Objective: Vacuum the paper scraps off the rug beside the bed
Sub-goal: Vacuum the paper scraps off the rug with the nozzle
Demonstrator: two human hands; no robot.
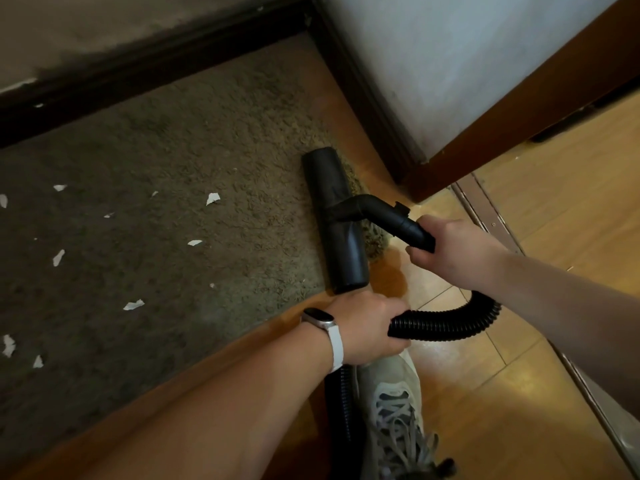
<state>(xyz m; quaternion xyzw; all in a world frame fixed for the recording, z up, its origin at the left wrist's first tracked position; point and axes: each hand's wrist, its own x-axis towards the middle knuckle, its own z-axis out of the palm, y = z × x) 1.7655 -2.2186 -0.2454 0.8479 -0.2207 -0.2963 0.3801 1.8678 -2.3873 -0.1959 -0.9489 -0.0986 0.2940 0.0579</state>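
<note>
A shaggy brown rug (180, 161) covers the left and middle of the floor. Several white paper scraps (212, 198) lie scattered over its left half. A black vacuum floor nozzle (334, 220) rests on the rug's right edge, lengthwise along it. My right hand (457, 251) grips the black tube just behind the nozzle's elbow. My left hand (367, 327), with a white-strapped watch on the wrist, holds the black ribbed hose (450, 327), which loops from the right hand round to the left and then down past my shoe.
The dark bed edge (145, 67) runs along the top left. A dark skirting and pale wall (450, 64) stand at the top right, with a brown door frame (519, 109). Wooden floor (512, 393) lies right and below. My grey laced shoe (394, 420) stands near the bottom.
</note>
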